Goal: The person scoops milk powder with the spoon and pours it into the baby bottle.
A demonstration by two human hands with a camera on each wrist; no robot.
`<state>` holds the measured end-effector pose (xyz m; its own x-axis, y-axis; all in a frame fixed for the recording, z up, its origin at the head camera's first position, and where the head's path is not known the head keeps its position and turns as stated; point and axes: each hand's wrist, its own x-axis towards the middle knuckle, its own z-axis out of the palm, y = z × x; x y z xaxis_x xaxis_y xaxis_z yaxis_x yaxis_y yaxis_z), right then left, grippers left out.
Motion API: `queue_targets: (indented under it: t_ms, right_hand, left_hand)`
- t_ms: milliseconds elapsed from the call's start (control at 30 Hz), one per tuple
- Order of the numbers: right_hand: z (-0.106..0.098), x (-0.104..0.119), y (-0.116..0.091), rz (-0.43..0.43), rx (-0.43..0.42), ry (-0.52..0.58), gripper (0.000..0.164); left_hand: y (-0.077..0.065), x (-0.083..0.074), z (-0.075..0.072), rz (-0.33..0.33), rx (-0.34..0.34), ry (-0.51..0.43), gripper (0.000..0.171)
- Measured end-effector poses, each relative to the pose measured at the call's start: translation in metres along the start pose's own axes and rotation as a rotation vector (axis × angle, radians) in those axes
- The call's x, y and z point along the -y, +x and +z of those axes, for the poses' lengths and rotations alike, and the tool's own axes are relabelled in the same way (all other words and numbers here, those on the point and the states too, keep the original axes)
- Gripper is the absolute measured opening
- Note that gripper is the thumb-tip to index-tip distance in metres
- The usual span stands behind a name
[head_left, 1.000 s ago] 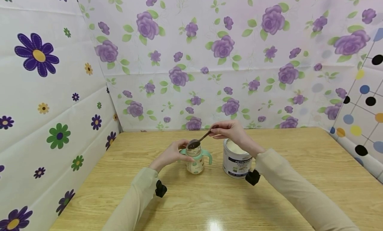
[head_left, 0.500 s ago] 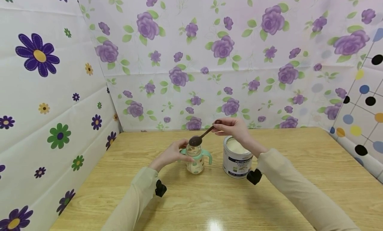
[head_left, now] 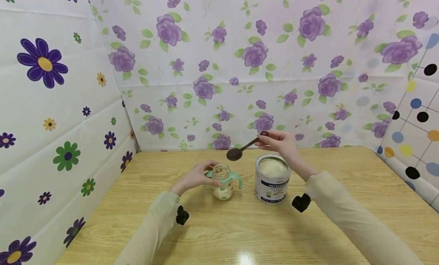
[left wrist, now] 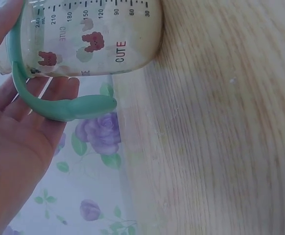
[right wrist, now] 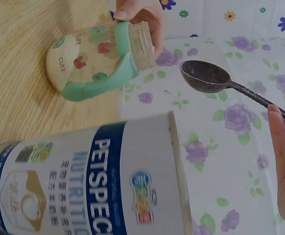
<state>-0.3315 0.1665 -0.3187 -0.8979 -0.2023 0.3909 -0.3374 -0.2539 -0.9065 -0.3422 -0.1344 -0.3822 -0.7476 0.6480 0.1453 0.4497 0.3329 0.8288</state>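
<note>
A clear baby bottle with a mint-green collar and two handles stands uncapped on the table. Its upper part is held by my left hand, thumb in front and fingers behind. In the left wrist view, measuring marks and red bears show on the bottle. My right hand pinches the end of a dark brown spoon, raised up and to the right of the bottle mouth. Seen from the right wrist, the spoon's bowl has only a pale residue in it.
An open white tin labelled PETSPECIAL, with cream-coloured powder inside, stands right of the bottle, below the right forearm. The wooden table ends at a flower-print backdrop behind and at the left.
The spoon has moved from over the bottle mouth up and to the right with my right hand, uncovering the opening. My left hand and the bottle stay in place.
</note>
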Motion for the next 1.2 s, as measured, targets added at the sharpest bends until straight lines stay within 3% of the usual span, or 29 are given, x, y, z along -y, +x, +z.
queue_targets:
  t_ms: [33,167,267,500,667,833,967,1200]
  right_hand:
    - [0.005,0.013,-0.008,0.007,-0.026,-0.026,0.020]
    - [-0.005,0.020,-0.012,-0.001,-0.041,-0.034,0.029]
    - [-0.014,0.023,-0.015,-0.007,-0.052,-0.037,0.024]
    - [-0.031,0.033,-0.021,-0.027,-0.083,-0.047,0.019]
    - [-0.040,0.040,-0.026,-0.031,-0.108,-0.054,0.016]
    - [-0.051,0.046,-0.030,-0.067,-0.132,-0.082,0.022]
    - [-0.058,0.049,-0.033,-0.078,-0.153,-0.138,0.021]
    - [-0.066,0.048,-0.036,-0.096,-0.138,-0.189,0.019]
  left_hand:
    - [0.001,0.002,0.000,-0.003,0.000,0.003,0.060]
    - [0.001,0.002,0.000,-0.028,-0.001,0.030,0.062]
    - [0.002,0.000,-0.001,-0.041,-0.008,0.053,0.066]
    - [0.006,-0.008,-0.003,0.024,-0.048,0.052,0.069]
    - [0.012,-0.025,-0.003,0.068,-0.102,0.074,0.066]
    - [0.018,-0.043,-0.002,0.153,-0.133,0.081,0.065]
    - [0.023,-0.059,0.005,0.194,-0.117,0.062,0.067]
    - [0.033,-0.078,0.029,0.190,-0.085,0.091,0.067]
